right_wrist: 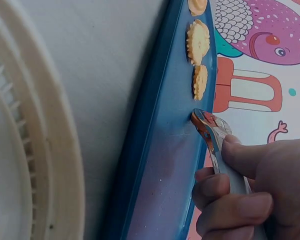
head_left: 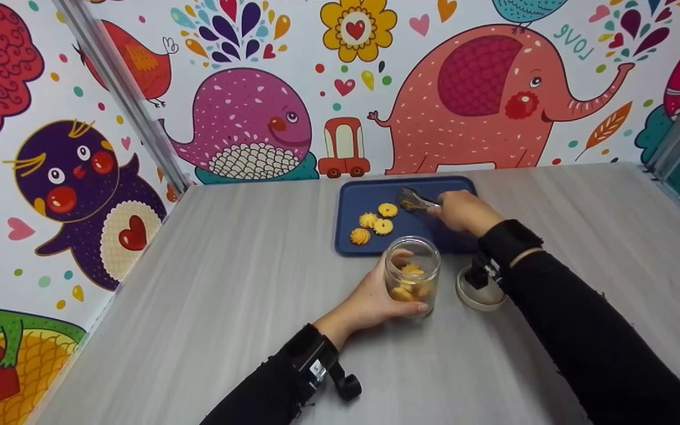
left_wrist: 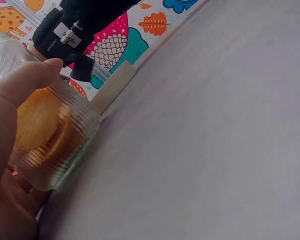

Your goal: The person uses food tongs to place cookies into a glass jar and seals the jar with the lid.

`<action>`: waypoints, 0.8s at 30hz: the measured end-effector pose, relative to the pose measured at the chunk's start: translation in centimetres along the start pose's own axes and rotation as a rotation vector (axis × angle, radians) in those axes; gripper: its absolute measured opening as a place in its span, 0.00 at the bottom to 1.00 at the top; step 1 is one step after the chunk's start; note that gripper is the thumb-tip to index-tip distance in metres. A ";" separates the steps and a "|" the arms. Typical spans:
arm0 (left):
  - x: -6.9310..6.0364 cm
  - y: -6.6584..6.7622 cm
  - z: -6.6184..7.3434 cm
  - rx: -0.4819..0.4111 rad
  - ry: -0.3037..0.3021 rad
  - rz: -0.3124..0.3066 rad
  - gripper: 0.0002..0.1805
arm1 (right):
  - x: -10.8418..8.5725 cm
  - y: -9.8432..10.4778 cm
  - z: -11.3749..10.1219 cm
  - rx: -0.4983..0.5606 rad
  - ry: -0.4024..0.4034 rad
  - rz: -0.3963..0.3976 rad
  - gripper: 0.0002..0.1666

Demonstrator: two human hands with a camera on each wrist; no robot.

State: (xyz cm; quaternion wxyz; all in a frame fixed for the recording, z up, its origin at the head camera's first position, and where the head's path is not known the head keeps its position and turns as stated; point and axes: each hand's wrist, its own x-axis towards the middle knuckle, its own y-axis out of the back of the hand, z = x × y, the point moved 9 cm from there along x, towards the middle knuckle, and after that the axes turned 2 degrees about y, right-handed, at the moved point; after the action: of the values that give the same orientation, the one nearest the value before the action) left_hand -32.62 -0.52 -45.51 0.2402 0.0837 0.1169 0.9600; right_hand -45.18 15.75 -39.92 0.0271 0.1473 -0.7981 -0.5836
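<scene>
My left hand (head_left: 375,295) grips a clear glass jar (head_left: 412,248), with its thumb and fingers round the side. Several yellow cookies (left_wrist: 37,120) lie in the bottom of the jar, whose ribbed wall shows in the left wrist view. My right hand (head_left: 464,212) holds metal tongs (right_wrist: 217,145) by the handle, over the blue tray (head_left: 349,198). The tongs' head points down at the tray's surface. A yellow-brown patch shows at the tips; whether it is a cookie or a reflection, I cannot tell. Several ring-shaped and swirled cookies (head_left: 383,226) lie on the tray's left half.
A round lid (head_left: 481,304) with a beige rim lies on the table (head_left: 245,265) right of the jar, under the right wrist. Patterned wall panels (head_left: 352,88) stand behind the tray and at the left, joined by metal posts (head_left: 133,100).
</scene>
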 end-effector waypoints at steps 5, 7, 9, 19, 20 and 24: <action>0.0 -0.1 0.1 -0.012 0.001 0.002 0.47 | -0.1 -0.1 -0.1 -0.012 -0.008 0.001 0.24; 0.0 -0.1 0.0 -0.014 0.004 0.003 0.46 | -0.2 -0.1 -0.1 -0.013 -0.007 0.000 0.25; 0.0 0.0 0.0 0.004 0.002 0.007 0.46 | -0.3 0.0 0.0 -0.017 0.003 0.006 0.24; 0.0 0.0 -0.1 0.039 -0.004 0.011 0.46 | -0.8 0.7 1.2 -0.004 0.070 0.051 0.20; 0.0 0.0 -0.1 0.039 -0.003 0.010 0.46 | -0.9 0.8 1.4 -0.003 0.072 0.050 0.20; 0.0 0.0 -0.1 0.037 -0.001 0.010 0.46 | -1.5 1.5 1.8 0.004 0.098 0.056 0.21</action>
State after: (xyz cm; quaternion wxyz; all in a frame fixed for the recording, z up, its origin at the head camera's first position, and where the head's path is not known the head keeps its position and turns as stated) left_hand -32.69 -0.55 -45.60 0.2337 0.0894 0.1341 0.9589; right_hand -44.47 18.26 -38.89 0.0825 0.1533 -0.8009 -0.5729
